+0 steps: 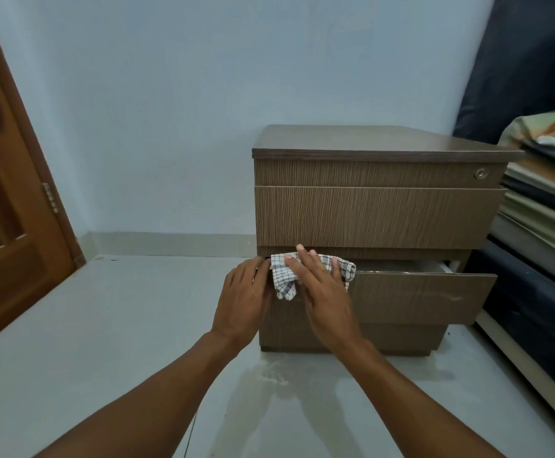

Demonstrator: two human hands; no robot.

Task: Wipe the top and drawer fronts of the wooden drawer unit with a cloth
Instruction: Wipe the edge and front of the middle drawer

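I'd keep the checked cloth [306,269] flat and drag it rightward along the top edge of the pulled-out bottom drawer [424,295] of the drawer unit [378,213]. My right hand [319,289] lies spread, palm pressing the cloth at the drawer's left corner. My left hand [244,299] seems to grip that corner's edge, fingers curled.

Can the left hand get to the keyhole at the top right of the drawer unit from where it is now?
Probably yes: the left hand rests at the bottom drawer's left edge, and nothing covers the keyhole.
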